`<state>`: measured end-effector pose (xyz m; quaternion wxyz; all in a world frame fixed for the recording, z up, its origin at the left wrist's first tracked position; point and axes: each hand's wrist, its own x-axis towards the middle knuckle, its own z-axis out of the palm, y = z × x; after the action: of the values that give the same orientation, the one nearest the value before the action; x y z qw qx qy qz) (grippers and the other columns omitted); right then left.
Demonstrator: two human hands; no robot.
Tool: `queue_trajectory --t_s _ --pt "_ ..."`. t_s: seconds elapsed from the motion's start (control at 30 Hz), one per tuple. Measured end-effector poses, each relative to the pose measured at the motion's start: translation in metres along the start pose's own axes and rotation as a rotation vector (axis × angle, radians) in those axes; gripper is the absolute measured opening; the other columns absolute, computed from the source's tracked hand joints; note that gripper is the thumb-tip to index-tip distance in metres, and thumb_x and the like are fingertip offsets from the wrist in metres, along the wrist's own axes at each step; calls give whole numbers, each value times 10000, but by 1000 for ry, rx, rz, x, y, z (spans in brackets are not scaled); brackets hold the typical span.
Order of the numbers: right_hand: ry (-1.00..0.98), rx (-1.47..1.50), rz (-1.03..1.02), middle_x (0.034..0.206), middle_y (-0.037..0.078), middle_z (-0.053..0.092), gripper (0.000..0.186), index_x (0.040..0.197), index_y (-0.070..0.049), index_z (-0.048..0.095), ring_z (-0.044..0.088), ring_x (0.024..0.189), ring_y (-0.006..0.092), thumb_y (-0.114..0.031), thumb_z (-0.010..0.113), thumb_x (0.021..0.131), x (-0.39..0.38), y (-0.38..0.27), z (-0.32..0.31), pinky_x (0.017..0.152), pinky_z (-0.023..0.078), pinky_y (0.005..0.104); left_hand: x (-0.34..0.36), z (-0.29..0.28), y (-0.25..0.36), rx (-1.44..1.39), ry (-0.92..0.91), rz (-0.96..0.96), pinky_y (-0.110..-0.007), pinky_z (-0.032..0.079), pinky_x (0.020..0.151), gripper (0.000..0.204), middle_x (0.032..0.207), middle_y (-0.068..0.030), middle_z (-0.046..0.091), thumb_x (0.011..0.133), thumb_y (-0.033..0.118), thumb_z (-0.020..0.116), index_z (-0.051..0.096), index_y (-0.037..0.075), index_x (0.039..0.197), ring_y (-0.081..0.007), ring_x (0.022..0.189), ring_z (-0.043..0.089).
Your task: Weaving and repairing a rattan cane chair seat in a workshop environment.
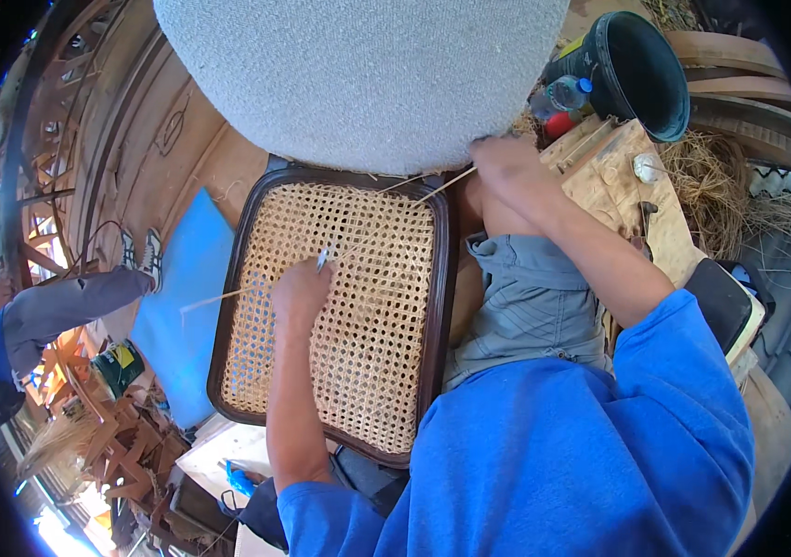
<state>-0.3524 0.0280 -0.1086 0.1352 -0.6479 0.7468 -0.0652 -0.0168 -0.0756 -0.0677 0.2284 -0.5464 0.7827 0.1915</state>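
Note:
A woven cane panel in a dark wooden frame lies tilted before me, beside my bent leg. Over the middle of the weave, my left hand is closed around a small tool with a shiny metal tip; most of the tool is hidden in the fist. A loose pale strand sticks out to the left from under that hand. My right hand, past the frame's far right corner, grips a cane strand pulled taut from the weave. Its fingertips are partly hidden.
A grey padded cushion fills the far side. At far right stand a dark bucket, a plastic bottle and a wooden board, with straw-like fibre behind. Left are a blue sheet and another person's leg.

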Motion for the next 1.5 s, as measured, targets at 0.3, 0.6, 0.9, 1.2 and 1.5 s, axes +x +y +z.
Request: queue_trajectory --t_s 0.3,0.6,0.9,1.2,1.5 --pt "239 352 71 848 217 616 216 944 -3 591 610 886 338 -188 552 838 -8 -38 -13 760 492 406 -37 -32 -28 -30 239 -67 -466 491 697 321 833 -183 668 879 295 503 644 16 952 -350 764 634" --pt "-180 1831 455 756 41 555 406 996 -11 555 509 605 132 -397 430 968 -86 -95 -6 561 423 272 16 7 159 -1177 -42 237 -354 454 864 417 1027 -118 653 943 349 427 656 16 1049 -233 981 599" --pt "-297 1878 675 738 0 461 272 1126 -52 489 421 500 58 -242 512 933 -105 -85 -14 402 324 205 74 61 139 -747 300 374 -307 472 612 208 849 -102 636 838 156 639 659 19 993 -188 672 595" --pt "-555 1942 1034 769 71 552 264 984 -60 512 470 461 107 -318 485 937 -57 -86 -5 335 305 228 54 52 108 -1534 27 33 -174 362 462 127 791 -8 602 894 155 600 596 54 969 -54 546 521" --pt "-600 1184 719 723 81 521 368 1098 59 462 470 431 123 -253 499 905 -22 -85 -2 303 356 271 53 47 103 -1483 -27 -43 -184 380 452 149 770 -38 608 906 139 567 589 7 972 -55 530 502"
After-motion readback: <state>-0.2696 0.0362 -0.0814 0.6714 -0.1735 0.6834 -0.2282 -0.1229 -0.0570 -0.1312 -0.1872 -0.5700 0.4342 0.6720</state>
